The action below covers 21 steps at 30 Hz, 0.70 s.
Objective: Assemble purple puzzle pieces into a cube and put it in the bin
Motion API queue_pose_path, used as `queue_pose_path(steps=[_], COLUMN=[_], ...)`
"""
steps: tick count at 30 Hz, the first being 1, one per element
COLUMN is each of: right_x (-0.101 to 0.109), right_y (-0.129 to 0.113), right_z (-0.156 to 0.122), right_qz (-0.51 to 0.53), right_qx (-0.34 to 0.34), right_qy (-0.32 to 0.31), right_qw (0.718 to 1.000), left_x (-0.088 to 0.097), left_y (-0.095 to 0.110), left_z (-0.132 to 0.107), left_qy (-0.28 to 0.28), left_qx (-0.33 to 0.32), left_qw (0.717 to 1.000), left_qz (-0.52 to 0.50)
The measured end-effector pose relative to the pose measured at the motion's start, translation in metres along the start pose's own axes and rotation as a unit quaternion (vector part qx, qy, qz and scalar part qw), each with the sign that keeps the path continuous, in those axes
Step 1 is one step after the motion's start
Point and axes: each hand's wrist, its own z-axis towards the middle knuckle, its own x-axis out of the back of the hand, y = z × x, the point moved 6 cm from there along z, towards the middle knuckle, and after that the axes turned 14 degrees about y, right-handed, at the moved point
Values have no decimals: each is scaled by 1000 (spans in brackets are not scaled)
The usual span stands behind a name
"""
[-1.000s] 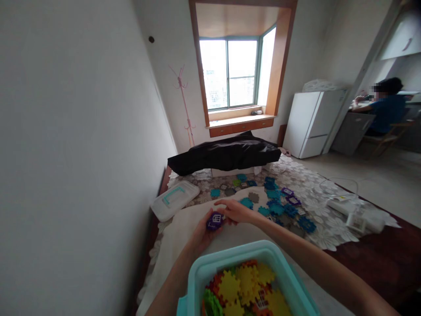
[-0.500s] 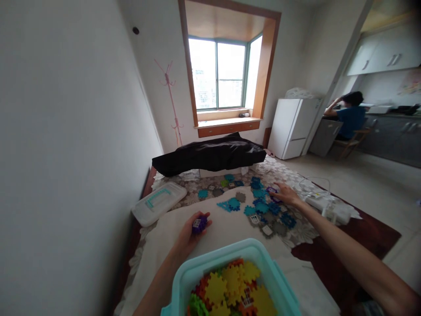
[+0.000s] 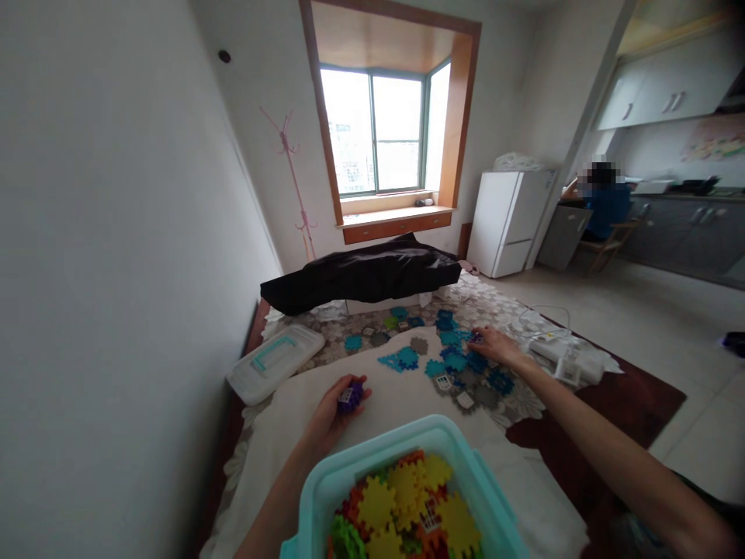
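Observation:
My left hand (image 3: 331,415) is closed around a small purple block assembly (image 3: 350,395), held over a white cloth (image 3: 396,400) just beyond a teal bin (image 3: 372,462) filled with yellow, orange and green gear-edged blocks (image 3: 407,508). My right hand (image 3: 493,344) reaches far forward to the right. Its fingers pinch a purple block (image 3: 476,337) among several blue, teal and grey blocks (image 3: 459,361) scattered on a lace-patterned cover (image 3: 518,310).
A white lid with a teal handle (image 3: 275,360) lies at the left by the wall. A black bag (image 3: 361,276) lies across the far end. White cables and an adapter (image 3: 562,359) sit right. A fridge (image 3: 501,223) and a seated person (image 3: 605,206) are beyond.
My right hand left the purple assembly and stretched out to the scattered blocks on the right, closing on a purple one. My left hand kept the assembly. The view turned right.

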Motion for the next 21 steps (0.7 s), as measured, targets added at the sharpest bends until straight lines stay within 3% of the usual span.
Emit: queue_pose_path(steps=[8, 11, 13, 15, 19, 21], right_x=[12, 22, 25, 29, 33, 35], right_y=[-8, -26, -60, -114, -234, -280], right_z=[4, 6, -1, -16, -58, -75], right_qz=[51, 231, 395, 480, 494, 490], right_qx=[-3, -76, -88, -20, 156, 214], right_qy=[-21, -15, -22, -42, -99, -103], right_qw=[998, 970, 914, 876, 850, 839], left_x=[-1, -1, -2, -2, -2, -1], left_y=[-3, -4, -6, -7, -9, -10], left_z=[0, 1, 2, 1, -1, -1], left_qy=[-19, -25, -33, -47, -78, -88], left_qx=[12, 16, 27, 41, 66, 70], left_qw=[999, 999, 998, 997, 993, 992], left_qz=[-32, -45, -47, -47, -61, -64])
